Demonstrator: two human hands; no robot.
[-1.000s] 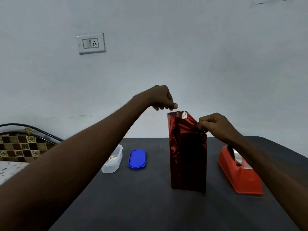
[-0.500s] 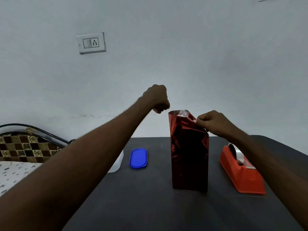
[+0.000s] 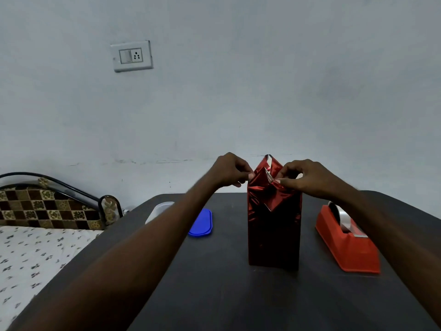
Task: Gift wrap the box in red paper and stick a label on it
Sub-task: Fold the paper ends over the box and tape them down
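Hands [image 3: 269, 175] pinching red paper [image 3: 272, 192] atop box.

two bare forearms, no sleeves, watch or rings; left grip [image 3: 232, 172] and right grip [image 3: 304, 176] ungloved.

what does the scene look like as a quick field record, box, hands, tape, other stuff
box: upright red-wrapped box on the dark table, top paper part folded
left hand: left hand pinching top paper at left edge
right hand: right hand pinching a top flap
tape: orange tape dispenser right of box
other: blue lid, clear container left of box
label: none visible
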